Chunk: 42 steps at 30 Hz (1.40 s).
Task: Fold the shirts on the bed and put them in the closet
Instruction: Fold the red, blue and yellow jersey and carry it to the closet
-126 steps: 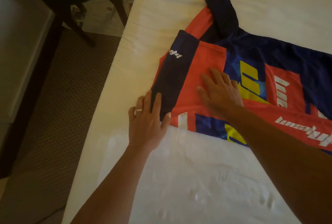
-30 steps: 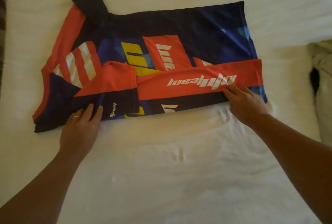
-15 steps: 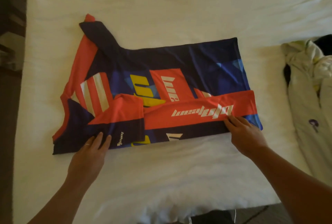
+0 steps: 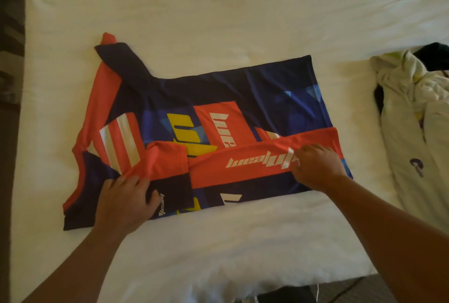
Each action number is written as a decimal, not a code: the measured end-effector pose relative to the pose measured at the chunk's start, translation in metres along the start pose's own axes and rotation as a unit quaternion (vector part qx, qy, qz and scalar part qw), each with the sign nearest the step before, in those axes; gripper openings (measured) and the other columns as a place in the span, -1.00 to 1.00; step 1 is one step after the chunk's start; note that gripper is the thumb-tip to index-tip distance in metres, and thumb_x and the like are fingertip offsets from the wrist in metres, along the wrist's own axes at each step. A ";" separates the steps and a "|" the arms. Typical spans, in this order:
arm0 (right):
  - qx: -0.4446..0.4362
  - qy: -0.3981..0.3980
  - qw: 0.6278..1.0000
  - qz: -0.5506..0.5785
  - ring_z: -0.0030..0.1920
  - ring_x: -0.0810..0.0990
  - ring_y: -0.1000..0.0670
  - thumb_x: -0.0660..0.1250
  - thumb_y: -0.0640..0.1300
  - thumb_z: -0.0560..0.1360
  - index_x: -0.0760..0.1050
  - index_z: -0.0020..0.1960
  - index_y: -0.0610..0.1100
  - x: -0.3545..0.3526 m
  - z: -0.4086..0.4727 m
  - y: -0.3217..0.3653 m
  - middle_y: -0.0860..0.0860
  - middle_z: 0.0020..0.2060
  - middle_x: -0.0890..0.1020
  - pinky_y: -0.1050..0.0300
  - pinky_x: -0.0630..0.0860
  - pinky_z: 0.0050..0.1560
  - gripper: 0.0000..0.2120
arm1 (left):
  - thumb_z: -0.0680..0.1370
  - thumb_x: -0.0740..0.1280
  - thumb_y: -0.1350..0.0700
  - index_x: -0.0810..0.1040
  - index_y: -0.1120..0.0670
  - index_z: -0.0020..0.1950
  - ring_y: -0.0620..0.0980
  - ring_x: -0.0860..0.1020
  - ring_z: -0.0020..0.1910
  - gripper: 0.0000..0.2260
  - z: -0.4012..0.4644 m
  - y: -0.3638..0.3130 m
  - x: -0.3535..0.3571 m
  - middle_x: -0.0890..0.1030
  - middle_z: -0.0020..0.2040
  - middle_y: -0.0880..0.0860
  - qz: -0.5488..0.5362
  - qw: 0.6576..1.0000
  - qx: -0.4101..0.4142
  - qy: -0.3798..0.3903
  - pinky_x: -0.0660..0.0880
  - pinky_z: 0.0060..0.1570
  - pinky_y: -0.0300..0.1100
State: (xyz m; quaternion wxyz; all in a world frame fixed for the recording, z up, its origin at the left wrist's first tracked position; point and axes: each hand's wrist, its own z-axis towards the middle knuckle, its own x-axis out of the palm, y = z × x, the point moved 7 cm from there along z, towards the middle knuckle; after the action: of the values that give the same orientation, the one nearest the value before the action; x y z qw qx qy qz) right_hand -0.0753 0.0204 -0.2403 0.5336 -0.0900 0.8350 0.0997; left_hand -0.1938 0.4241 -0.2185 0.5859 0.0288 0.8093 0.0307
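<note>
A red, navy and yellow jersey (image 4: 243, 93) lies flat across the white bed (image 4: 218, 6), its near side folded over, collar end to the left. My left hand (image 4: 124, 200) grips the folded near edge at the shoulder end, fingers curled into the cloth by the short sleeve. My right hand (image 4: 315, 166) pinches the red band with white lettering near the hem end, and the fabric there is lifted into a ridge. The far sleeve sticks out at the upper left.
A pale, crumpled shirt (image 4: 413, 113) with a purple mark lies on the bed to the right, a dark garment (image 4: 435, 50) behind it. The bed's left edge borders a dark floor strip (image 4: 9, 84). The near edge of the bed runs along the bottom right.
Both hands have moved further onto the jersey and taken hold of the folded near flap; the red band has risen off the shirt body. The camera has come closer.
</note>
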 end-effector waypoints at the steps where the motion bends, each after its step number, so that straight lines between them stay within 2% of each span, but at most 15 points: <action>1: 0.003 -0.004 1.000 0.000 0.06 0.61 -0.08 0.21 -0.03 0.59 0.60 0.12 -0.07 -0.005 0.011 0.000 -0.01 0.08 0.67 0.03 0.52 0.05 -0.75 | 0.49 0.15 -0.09 0.52 0.14 -0.26 0.23 0.55 -0.32 -0.66 0.014 0.000 -0.004 0.53 -0.34 0.13 -0.018 1.000 -0.009 0.000 0.40 -0.23 0.07; 4: 0.014 -0.007 1.000 -0.005 0.00 0.57 -0.13 0.20 -0.11 0.58 0.54 -0.01 -0.13 -0.017 0.052 0.003 -0.06 -0.02 0.63 0.01 0.42 -0.03 -0.83 | 0.51 0.14 -0.09 0.58 0.15 -0.15 0.23 0.57 -0.30 -0.64 0.063 -0.006 -0.014 0.57 -0.28 0.11 -0.062 0.998 -0.017 -0.013 0.47 -0.26 0.02; 6: 0.017 -0.028 0.999 0.007 0.02 0.56 -0.17 0.22 -0.16 0.56 0.54 -0.02 -0.17 -0.030 0.080 0.007 -0.10 -0.02 0.61 -0.02 0.42 -0.03 -0.86 | 0.51 0.17 -0.07 0.60 0.15 -0.11 0.22 0.58 -0.25 -0.66 0.097 -0.011 -0.021 0.58 -0.22 0.10 -0.094 0.995 -0.019 -0.032 0.49 -0.28 -0.01; 8: 0.017 -0.052 0.998 0.016 0.06 0.55 -0.21 0.23 -0.19 0.54 0.56 0.03 -0.19 -0.042 0.109 0.009 -0.13 0.02 0.62 -0.05 0.45 0.00 -0.85 | 0.53 0.26 0.00 0.59 0.14 -0.09 0.23 0.57 -0.15 -0.77 0.131 -0.013 -0.027 0.57 -0.16 0.10 -0.122 0.991 -0.036 -0.041 0.50 -0.26 0.02; 10: 0.007 -0.066 0.998 0.010 0.11 0.53 -0.23 0.23 -0.20 0.55 0.56 0.09 -0.20 -0.051 0.135 0.012 -0.15 0.06 0.60 -0.12 0.47 0.03 -0.81 | 0.54 0.35 0.07 0.60 0.15 0.01 0.26 0.56 -0.02 -0.84 0.163 -0.016 -0.030 0.57 -0.05 0.14 -0.124 0.991 -0.043 -0.041 0.52 -0.15 0.08; 14: 0.012 -0.083 0.996 -0.001 0.21 0.46 -0.27 0.25 -0.24 0.55 0.52 0.24 -0.23 -0.064 0.187 0.007 -0.19 0.18 0.54 -0.17 0.44 0.10 -0.72 | 0.55 0.37 0.12 0.58 0.17 0.28 0.32 0.51 0.11 -0.68 0.218 -0.012 -0.034 0.55 0.14 0.22 -0.085 0.994 -0.030 -0.056 0.48 -0.04 0.18; 17: 0.022 -0.091 0.996 0.011 0.28 0.41 -0.27 0.34 -0.24 0.53 0.49 0.33 -0.21 -0.069 0.215 -0.006 -0.18 0.28 0.48 -0.18 0.42 0.15 -0.63 | 0.57 0.37 0.13 0.54 0.18 0.36 0.35 0.48 0.16 -0.64 0.246 -0.009 -0.037 0.53 0.21 0.22 -0.063 0.995 -0.031 -0.068 0.45 0.02 0.21; 21: 0.052 -0.084 0.995 0.013 0.32 0.37 -0.30 0.43 -0.18 0.52 0.42 0.40 -0.19 -0.068 0.235 -0.030 -0.20 0.33 0.41 -0.21 0.42 0.21 -0.52 | 0.61 0.35 0.08 0.49 0.13 0.37 0.34 0.43 0.23 -0.66 0.267 -0.009 -0.035 0.51 0.25 0.21 -0.060 0.995 -0.044 -0.062 0.40 0.14 0.24; 24: 0.078 -0.098 0.992 0.000 0.29 0.36 -0.30 0.36 -0.21 0.54 0.45 0.35 -0.16 -0.069 0.246 -0.047 -0.20 0.28 0.43 -0.19 0.38 0.21 -0.61 | 0.63 0.34 0.04 0.54 0.07 0.28 0.30 0.40 0.26 -0.75 0.280 -0.007 -0.031 0.51 0.22 0.19 -0.078 0.991 -0.086 -0.066 0.30 0.21 0.20; 28: 0.114 -0.102 0.988 -0.016 0.25 0.35 -0.27 0.37 -0.22 0.50 0.50 0.22 -0.12 -0.074 0.255 -0.060 -0.16 0.19 0.49 -0.17 0.31 0.18 -0.71 | 0.66 0.27 0.06 0.57 0.04 0.17 0.27 0.41 0.23 -0.86 0.291 -0.002 -0.032 0.55 0.14 0.16 -0.081 0.983 -0.140 -0.088 0.23 0.20 0.17; 34: 0.091 -0.102 0.989 -0.063 0.24 0.33 -0.25 0.41 -0.24 0.44 0.53 0.14 -0.15 -0.077 0.248 -0.057 -0.13 0.12 0.53 -0.17 0.26 0.20 -0.72 | 0.62 0.28 0.07 0.59 0.09 0.20 0.26 0.46 0.17 -0.79 0.284 -0.008 -0.031 0.56 0.09 0.17 -0.059 0.989 -0.108 -0.088 0.22 0.18 0.17; 39: 0.090 -0.124 0.986 -0.073 0.20 0.35 -0.24 0.35 -0.27 0.41 0.55 -0.01 -0.18 -0.085 0.225 -0.058 -0.12 0.04 0.52 -0.16 0.25 0.17 -0.84 | 0.55 0.32 0.17 0.62 0.13 0.10 0.26 0.47 0.07 -0.83 0.269 -0.008 -0.047 0.52 0.00 0.17 -0.025 0.991 -0.067 -0.112 0.24 0.12 0.16; 42: 0.109 -0.138 0.982 -0.062 0.15 0.35 -0.23 0.33 -0.31 0.38 0.56 -0.05 -0.19 -0.082 0.196 -0.059 -0.13 0.01 0.53 -0.13 0.21 0.11 -0.84 | 0.54 0.23 0.13 0.62 0.12 0.04 0.25 0.48 0.00 -0.80 0.245 -0.012 -0.054 0.51 -0.05 0.15 -0.012 0.989 -0.057 -0.133 0.24 0.04 0.14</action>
State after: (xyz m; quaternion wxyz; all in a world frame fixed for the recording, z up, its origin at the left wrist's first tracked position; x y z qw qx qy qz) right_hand 0.1453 0.0184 -0.2510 0.6557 -0.0678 0.7518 -0.0136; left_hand 0.0560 0.4120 -0.2451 0.6892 -0.0111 0.7215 0.0656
